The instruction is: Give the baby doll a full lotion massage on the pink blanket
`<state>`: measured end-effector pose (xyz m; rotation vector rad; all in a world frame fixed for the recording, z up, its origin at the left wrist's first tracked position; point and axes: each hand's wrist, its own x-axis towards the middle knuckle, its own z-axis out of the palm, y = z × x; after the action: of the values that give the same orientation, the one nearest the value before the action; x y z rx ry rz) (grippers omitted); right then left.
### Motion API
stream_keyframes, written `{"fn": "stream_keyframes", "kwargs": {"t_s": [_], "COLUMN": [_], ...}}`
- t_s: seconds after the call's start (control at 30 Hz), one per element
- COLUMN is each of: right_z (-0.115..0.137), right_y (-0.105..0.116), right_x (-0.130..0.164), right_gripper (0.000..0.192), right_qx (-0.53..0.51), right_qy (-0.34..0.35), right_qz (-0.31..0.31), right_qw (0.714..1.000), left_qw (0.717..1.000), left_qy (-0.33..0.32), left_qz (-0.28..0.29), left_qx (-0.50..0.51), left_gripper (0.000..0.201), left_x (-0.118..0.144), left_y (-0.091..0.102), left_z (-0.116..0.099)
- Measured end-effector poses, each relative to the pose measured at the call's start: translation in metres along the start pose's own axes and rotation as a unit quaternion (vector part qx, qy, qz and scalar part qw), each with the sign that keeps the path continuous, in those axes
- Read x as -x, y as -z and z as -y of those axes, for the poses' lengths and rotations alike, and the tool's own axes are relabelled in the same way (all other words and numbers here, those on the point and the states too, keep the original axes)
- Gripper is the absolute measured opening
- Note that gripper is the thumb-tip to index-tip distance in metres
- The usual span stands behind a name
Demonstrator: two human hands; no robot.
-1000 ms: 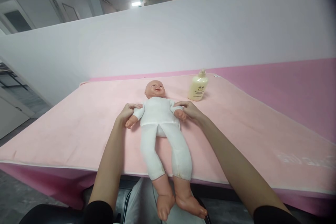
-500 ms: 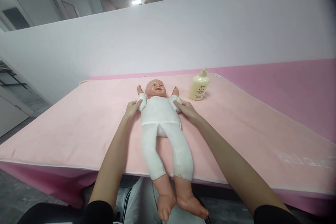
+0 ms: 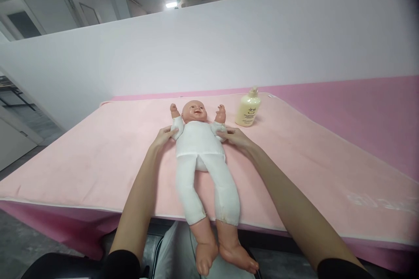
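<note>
On pink towel (image 3: 98,157): left hand (image 3: 163,136), right hand (image 3: 236,137) grip doll (image 3: 199,139) arms; bottle (image 3: 248,108) label unreadable.

Both bare forearms reach forward from dark sleeves, converging slightly, with the left hand (image 3: 164,136) palm-down and its fingers curled inward toward the right, while the right hand (image 3: 236,137) mirrors it, wrist straight, thumb and fingers closed lightly in a pinching grip pointing left.
</note>
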<state>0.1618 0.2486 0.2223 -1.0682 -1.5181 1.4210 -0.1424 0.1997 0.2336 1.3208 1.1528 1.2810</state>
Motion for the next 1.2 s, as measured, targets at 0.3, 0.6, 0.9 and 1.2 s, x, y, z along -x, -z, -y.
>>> {"fn": "stream_keyframes", "kwargs": {"t_s": [0.3, 0.6, 0.9, 1.2], "right_z": [0.014, 0.004, 0.000, -0.005], "right_y": [0.002, 0.005, 0.009, -0.002], "right_x": [0.009, 0.002, 0.002, -0.008], "right_gripper": [0.025, 0.020, 0.031, 0.033], "right_qx": [0.036, 0.061, -0.050, -0.015], "right_qy": [0.014, 0.098, 0.030, -0.003], "right_qz": [0.022, 0.021, 0.027, -0.048], "right_qw": [0.999, 0.993, 0.998, 0.999], "left_qw": [0.999, 0.999, 0.999, 0.995], "left_qy": [0.030, 0.019, 0.026, 0.026], "left_qz": [0.040, -0.017, 0.019, -0.093], "left_qx": [0.018, 0.024, 0.033, -0.018], "left_gripper": [0.046, 0.015, 0.034, 0.045], "left_x": [-0.006, 0.001, 0.001, -0.011], "left_y": [0.014, 0.011, 0.012, -0.003], "left_z": [0.010, 0.010, 0.002, 0.012]}}
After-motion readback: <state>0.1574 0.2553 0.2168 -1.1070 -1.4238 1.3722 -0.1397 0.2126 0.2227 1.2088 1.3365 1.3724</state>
